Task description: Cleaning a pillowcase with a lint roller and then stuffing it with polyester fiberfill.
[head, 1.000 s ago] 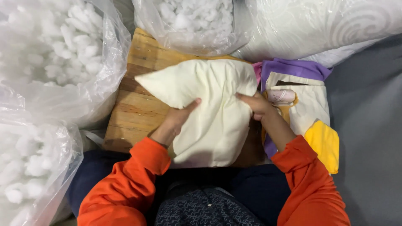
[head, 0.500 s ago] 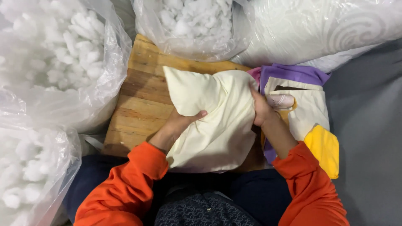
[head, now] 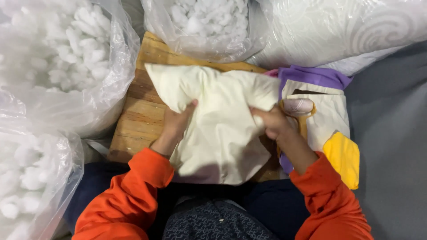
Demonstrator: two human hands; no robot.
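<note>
L hand (head: 175, 122) grips the cream pillow (head: 218, 120) at its left-centre, thumb on top, fingers tucked under. Pillow lies on the wooden board (head: 142, 115), between both hands. R hand (head: 271, 122) pinches the fabric at the right edge, closed on it. Vs 0.5 s ago: pillow is flatter and wider, its top-left corner swung further left. Long axis now runs roughly upper-left to lower-right, corner pointing at the left fibre bag (head: 58, 62).

Clear bags of white stuffing (head: 62, 58) ring a wooden board (head: 142, 115).
</note>
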